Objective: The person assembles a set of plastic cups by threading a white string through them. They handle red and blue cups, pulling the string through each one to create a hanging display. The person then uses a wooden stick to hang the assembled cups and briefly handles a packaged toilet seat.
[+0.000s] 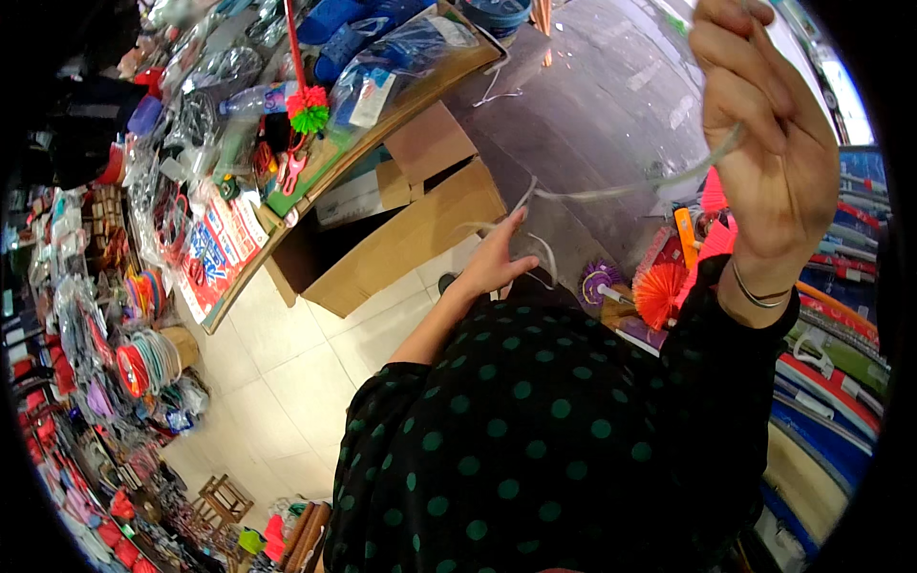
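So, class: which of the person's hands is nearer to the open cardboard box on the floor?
Left. The left hand reaches out just beside the cardboard box, almost at its right flap. The right hand is raised high, far to the box's right, pinching a pale strip.

It was a crowded shop: packaged goods (382,67) covered a wooden counter (315,186), hanging wares (143,353) lined walls.
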{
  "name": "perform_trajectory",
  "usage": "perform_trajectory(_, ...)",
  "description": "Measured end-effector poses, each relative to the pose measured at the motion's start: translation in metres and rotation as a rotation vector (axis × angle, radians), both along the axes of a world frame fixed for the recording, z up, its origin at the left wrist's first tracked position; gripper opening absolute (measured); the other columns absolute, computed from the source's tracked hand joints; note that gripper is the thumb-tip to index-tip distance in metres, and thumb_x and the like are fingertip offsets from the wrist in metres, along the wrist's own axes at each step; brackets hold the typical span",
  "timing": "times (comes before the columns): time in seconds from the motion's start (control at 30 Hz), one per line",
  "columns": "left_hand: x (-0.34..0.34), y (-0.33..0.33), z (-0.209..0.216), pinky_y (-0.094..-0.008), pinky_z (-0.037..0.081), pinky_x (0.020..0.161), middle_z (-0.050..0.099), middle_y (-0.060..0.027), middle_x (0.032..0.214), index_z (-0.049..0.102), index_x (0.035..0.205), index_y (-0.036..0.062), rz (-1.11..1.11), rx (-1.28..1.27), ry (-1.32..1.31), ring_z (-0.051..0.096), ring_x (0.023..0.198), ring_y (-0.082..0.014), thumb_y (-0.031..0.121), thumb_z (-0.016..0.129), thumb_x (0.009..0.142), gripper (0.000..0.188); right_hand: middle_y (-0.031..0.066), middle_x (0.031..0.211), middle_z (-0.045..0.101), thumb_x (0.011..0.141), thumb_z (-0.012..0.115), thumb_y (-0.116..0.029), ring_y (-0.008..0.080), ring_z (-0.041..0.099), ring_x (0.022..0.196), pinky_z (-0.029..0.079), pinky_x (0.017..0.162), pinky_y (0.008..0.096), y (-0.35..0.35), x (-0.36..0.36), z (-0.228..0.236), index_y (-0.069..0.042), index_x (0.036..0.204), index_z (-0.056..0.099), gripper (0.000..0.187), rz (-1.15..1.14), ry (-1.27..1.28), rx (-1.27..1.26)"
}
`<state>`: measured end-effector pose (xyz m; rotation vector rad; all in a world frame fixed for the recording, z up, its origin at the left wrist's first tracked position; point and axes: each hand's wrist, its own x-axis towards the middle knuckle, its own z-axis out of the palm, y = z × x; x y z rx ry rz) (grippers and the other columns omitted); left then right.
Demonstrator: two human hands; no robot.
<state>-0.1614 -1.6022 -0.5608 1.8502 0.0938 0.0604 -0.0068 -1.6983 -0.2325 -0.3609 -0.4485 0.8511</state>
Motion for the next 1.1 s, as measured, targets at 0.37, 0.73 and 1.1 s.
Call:
perform_trajectory(0.37, 0.022, 0.007, 0.024, -0.0285, 0.043, 0.077, 0.061, -0.004, 0.083, 0.058, 0.097, 0.0014, 0.01, -0.455, 0.13, 0.056, 0.082, -0.012, 0.028, 0.045, 0.092, 0.03, 0.0091, 0.111, 0.048, 0.09, 0.045, -0.015, 0.015, 0.05, 0.09, 0.04, 0.072, 0.0258, 0.016, 0.042, -0.062, -0.003, 0.114, 0.044, 0.026, -0.479, -0.338, -0.369)
perform_trajectory(0.73, 0.005, 0.02, 0.062, -0.0244, 0.046, 0.067, 0.062, -0.0045, 0.084, 0.059, 0.101, -0.0008, 0.074, -0.604, 0.155, 0.057, 0.075, -0.0107, 0.025, 0.049, 0.091, 0.029, 0.0031, 0.099, 0.058, 0.091, 0.049, -0.024, 0.008, 0.052, 0.086, 0.043, 0.076, 0.0231, 0.001, -0.078, -0.239, -0.002, 0.103, 0.055, 0.026, -0.158, -0.414, -0.792)
perform_trajectory(1.1, -0.042, 0.106, 0.074, -0.0226, 0.029, 0.043, 0.035, 0.004, 0.055, 0.054, 0.087, 0.0086, 0.875, -1.004, -0.097, 0.033, 0.046, -0.007, 0.025, 0.05, 0.089, 0.017, -0.0035, 0.057, 0.041, 0.094, 0.039, -0.03, 0.0124, 0.046, 0.054, 0.041, 0.057, 0.0271, -0.052, -0.029, -0.244, -0.007, 0.085, 0.053, 0.028, -0.175, 0.179, -0.415)
